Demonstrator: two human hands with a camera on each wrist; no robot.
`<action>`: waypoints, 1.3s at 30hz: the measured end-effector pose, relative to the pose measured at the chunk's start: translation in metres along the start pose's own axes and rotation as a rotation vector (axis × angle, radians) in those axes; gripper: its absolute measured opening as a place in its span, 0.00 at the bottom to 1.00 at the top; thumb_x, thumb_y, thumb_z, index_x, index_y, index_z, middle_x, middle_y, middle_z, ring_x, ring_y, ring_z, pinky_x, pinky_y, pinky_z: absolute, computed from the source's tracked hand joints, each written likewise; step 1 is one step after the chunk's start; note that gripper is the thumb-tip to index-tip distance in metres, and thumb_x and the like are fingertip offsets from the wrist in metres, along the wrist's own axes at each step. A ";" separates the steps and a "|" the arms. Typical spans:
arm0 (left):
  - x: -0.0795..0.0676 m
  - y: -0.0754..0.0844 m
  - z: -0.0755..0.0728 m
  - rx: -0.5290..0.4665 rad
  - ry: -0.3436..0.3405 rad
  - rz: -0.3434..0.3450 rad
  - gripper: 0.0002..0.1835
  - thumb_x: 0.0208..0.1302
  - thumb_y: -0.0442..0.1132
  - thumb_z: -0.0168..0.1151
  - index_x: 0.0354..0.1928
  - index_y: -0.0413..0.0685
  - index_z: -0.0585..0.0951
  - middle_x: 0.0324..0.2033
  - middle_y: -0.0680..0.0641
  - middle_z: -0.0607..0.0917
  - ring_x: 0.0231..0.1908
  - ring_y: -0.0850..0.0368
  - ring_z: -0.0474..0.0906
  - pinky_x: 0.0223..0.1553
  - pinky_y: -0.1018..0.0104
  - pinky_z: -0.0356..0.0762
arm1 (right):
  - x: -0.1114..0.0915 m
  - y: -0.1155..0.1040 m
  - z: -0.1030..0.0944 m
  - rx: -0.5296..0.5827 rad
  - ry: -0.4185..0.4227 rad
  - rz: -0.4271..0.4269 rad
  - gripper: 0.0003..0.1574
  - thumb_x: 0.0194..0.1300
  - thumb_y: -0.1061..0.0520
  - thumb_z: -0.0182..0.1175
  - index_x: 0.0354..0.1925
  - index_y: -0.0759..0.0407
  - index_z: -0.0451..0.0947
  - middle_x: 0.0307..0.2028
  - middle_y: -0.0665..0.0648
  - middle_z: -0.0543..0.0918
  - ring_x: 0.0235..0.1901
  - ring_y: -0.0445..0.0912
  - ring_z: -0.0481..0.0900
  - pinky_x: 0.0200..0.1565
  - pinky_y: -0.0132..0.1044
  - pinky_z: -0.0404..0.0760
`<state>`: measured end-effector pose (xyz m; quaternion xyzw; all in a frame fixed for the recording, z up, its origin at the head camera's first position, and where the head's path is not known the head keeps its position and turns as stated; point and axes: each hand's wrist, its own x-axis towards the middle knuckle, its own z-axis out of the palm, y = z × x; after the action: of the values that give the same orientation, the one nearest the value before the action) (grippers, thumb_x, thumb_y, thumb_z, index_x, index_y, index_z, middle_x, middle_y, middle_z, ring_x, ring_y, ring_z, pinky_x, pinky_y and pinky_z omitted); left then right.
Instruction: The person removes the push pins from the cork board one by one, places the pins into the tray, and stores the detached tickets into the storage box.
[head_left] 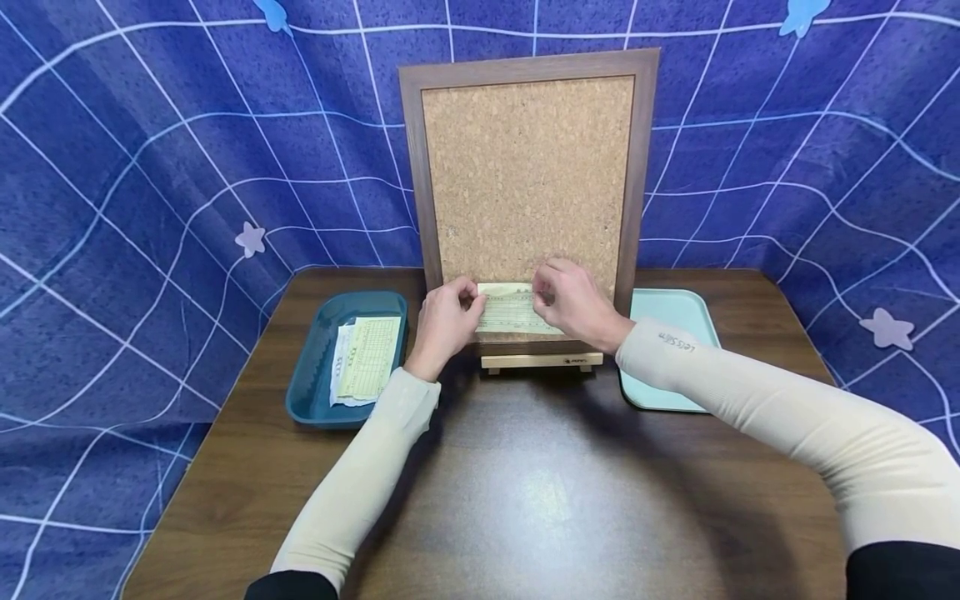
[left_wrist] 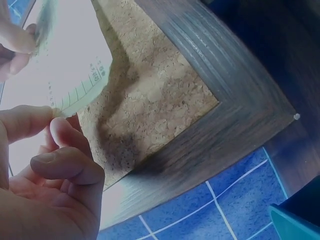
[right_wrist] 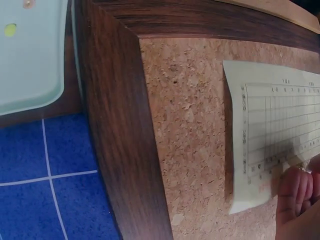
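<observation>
A pale green printed form slip lies against the lower part of a brown-framed cork board. My left hand pinches the slip's upper left corner between thumb and forefinger, as the left wrist view shows. At the slip's upper right, my right hand has curled fingers pinching its upper edge; part of this grip lies outside the right wrist view. In the left wrist view the slip bows away from the cork and casts a shadow. Ruled columns and small print cover the slip in the right wrist view.
The board leans on a small wooden stand. Left of it, a dark teal tray holds several paper slips. On the right stands a light green tray, with a small yellow piece in it. Blue patterned cloth hangs behind.
</observation>
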<state>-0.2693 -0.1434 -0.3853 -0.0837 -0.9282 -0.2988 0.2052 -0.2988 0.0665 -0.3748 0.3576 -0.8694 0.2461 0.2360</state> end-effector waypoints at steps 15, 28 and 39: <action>0.001 -0.004 -0.005 -0.023 0.037 -0.020 0.06 0.55 0.46 0.54 0.24 0.57 0.71 0.18 0.59 0.73 0.17 0.61 0.67 0.20 0.66 0.63 | -0.004 0.006 -0.006 0.045 0.050 -0.076 0.06 0.43 0.65 0.56 0.24 0.57 0.72 0.26 0.48 0.71 0.28 0.39 0.67 0.32 0.30 0.67; 0.002 -0.014 -0.020 -0.122 0.040 0.017 0.04 0.59 0.41 0.51 0.31 0.52 0.68 0.22 0.56 0.73 0.19 0.61 0.67 0.23 0.67 0.64 | -0.005 0.019 -0.027 0.008 0.102 -0.053 0.05 0.42 0.64 0.55 0.23 0.56 0.72 0.25 0.48 0.71 0.26 0.38 0.67 0.29 0.30 0.67; 0.007 -0.024 -0.035 -0.101 0.039 0.031 0.03 0.60 0.40 0.50 0.32 0.51 0.67 0.21 0.54 0.72 0.22 0.58 0.67 0.27 0.65 0.63 | -0.009 0.028 -0.039 -0.029 0.119 -0.057 0.05 0.42 0.64 0.54 0.22 0.56 0.70 0.21 0.49 0.68 0.24 0.39 0.64 0.26 0.30 0.64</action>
<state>-0.2705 -0.1834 -0.3695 -0.1024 -0.9063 -0.3438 0.2233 -0.3044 0.1120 -0.3573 0.3633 -0.8468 0.2478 0.2993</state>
